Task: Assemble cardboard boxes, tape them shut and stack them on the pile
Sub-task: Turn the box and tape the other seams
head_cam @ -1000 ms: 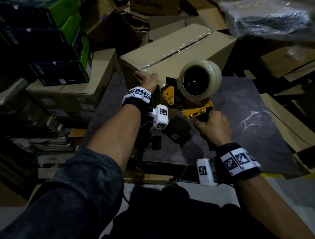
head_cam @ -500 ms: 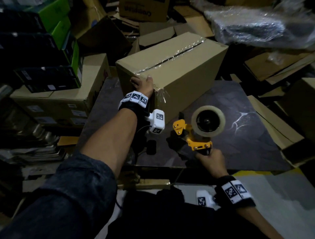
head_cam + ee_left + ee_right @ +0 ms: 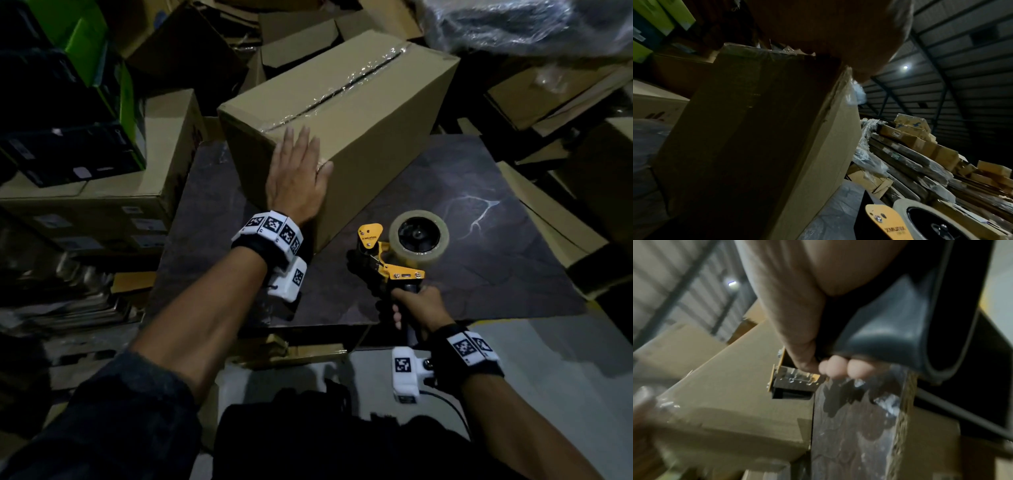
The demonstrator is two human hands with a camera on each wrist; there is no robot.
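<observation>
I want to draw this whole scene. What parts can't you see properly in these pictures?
- Tape end on the box: head view, under the left hand.
- Tape gun handle: right hand covers it.
- Right wrist view: blurred.
- Box's underside: against the table.

Taped box (image 3: pixel 346 113) on far part of table (image 3: pixel 513 246), left hand (image 3: pixel 298 178) flat against its near end. Tape dispenser (image 3: pixel 400 253) near-right of box, just apart, held by right hand (image 3: pixel 416 310) at table's near edge. Stacked cartons (image 3: pixel 102 205) left of table; loose cardboard (image 3: pixel 561 85) far right.
</observation>
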